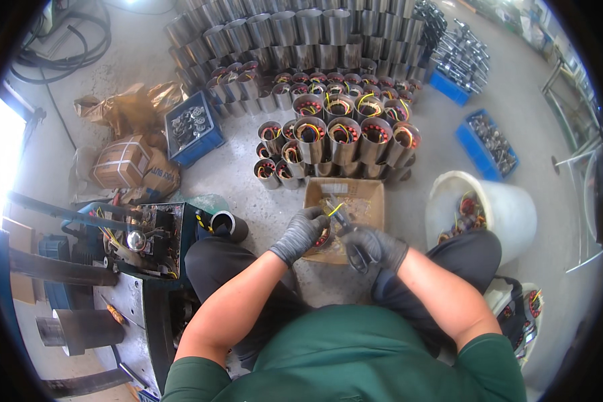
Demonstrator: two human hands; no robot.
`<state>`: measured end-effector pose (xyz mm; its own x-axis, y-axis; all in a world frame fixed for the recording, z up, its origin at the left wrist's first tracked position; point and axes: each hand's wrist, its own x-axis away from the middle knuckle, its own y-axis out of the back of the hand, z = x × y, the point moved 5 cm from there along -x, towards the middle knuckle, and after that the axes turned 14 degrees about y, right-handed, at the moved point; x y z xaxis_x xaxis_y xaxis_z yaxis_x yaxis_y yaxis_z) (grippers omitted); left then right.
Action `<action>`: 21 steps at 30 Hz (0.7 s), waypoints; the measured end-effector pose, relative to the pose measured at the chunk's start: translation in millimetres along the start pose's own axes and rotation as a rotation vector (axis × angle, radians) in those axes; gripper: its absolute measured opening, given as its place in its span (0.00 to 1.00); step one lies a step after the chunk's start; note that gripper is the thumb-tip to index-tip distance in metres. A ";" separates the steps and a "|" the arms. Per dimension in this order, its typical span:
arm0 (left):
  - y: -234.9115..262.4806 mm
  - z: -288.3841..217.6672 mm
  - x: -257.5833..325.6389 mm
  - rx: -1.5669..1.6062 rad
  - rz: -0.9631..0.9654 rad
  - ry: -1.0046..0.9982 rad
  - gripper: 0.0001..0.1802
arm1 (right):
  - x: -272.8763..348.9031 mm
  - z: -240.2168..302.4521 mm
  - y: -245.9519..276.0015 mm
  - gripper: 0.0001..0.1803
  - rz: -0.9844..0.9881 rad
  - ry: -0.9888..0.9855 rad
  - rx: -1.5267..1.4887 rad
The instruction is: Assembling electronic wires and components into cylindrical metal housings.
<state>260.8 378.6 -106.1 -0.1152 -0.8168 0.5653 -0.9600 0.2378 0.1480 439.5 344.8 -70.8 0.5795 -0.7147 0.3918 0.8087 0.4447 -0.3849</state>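
Both my hands wear grey gloves and meet over an open cardboard box on the floor between my legs. My right hand is closed round the dark handles of a pliers-like cutting tool, whose jaws point up and left, toward my other hand. A yellow-green wire lies across the jaws. My left hand has its fingers pinched together at the wire's near end. Just below those fingers shows part of a wound motor stator, with red and copper-coloured bits; my hand hides the rest.
Rows of metal cylinders with coloured wires stand beyond the box, before stacked bare cylinders. A tilted white bucket holds stators at my right. At left are a machine, a dark tube and a blue parts crate.
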 end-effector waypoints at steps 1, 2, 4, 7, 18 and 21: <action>0.3 -0.4 0.2 -0.017 -0.033 -0.024 0.12 | -0.2 -1.5 1.5 0.15 0.000 0.000 0.000; 1.1 -0.7 0.5 -0.035 -0.066 -0.049 0.12 | -0.9 -3.7 4.6 0.14 -0.011 0.007 -0.013; 1.6 -0.5 0.4 -0.049 -0.074 -0.058 0.11 | -1.2 -6.2 10.1 0.14 -0.023 0.014 -0.025; 0.7 -1.7 0.8 -0.056 -0.066 -0.050 0.12 | 0.0 -14.0 16.7 0.13 -0.047 -0.074 -0.085; 2.1 -9.6 6.4 -0.168 -0.078 0.018 0.11 | 8.3 -0.4 7.7 0.23 -0.066 0.035 0.127; -0.5 -13.3 10.6 -0.205 -0.016 0.057 0.13 | -0.3 -7.6 19.0 0.18 -0.076 -0.012 0.132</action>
<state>263.4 376.7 -89.4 -0.0797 -0.7917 0.6057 -0.8887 0.3316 0.3165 453.9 349.3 -84.6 0.5165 -0.7426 0.4263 0.8561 0.4571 -0.2411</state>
